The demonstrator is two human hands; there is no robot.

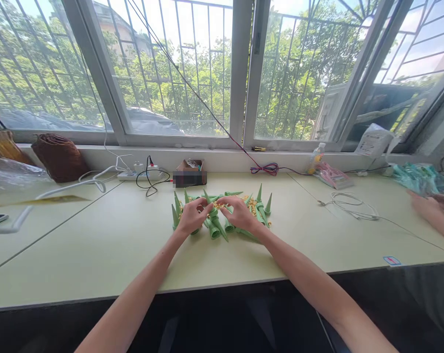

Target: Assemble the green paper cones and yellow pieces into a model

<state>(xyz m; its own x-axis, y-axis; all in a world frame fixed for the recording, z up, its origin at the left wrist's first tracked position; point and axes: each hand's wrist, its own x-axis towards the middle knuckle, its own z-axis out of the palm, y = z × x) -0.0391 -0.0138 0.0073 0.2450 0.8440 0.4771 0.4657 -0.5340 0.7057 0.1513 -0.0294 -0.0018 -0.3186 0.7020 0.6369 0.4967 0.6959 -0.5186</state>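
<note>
Green pointed plastic cones (215,230) lie and stand in a cluster on the pale table, mixed with small yellow-orange pieces (249,203). My left hand (193,215) is closed with thumb and fingers around an upright green cone (213,212) in the middle of the cluster. Just to its right, my right hand (240,213) has its fingers bent together in a pinch above the small pieces. What lies between those fingertips is too small to make out. Several cones stand upright at both sides of the hands, and others lie on their sides in front.
Behind the cluster are a small open box (190,174), a power strip (143,172) and a bundled cable (265,169). A white cable (354,206) lies to the right. Another person's hands (430,206) are at the right edge beside green plastic bags (416,177).
</note>
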